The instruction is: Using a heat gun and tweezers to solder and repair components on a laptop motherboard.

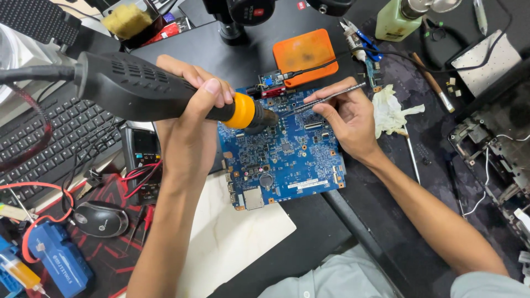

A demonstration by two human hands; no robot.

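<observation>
Left hand [190,118] around hot-air gun [149,88]; right hand [345,118] with tweezers [326,99]

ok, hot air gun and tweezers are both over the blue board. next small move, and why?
Probably ease the tweezers tip onto the part under the nozzle. The left hand aims the hot air gun at the top of the blue circuit board; the right hand points the tweezers there. Contact is not clear.
</observation>
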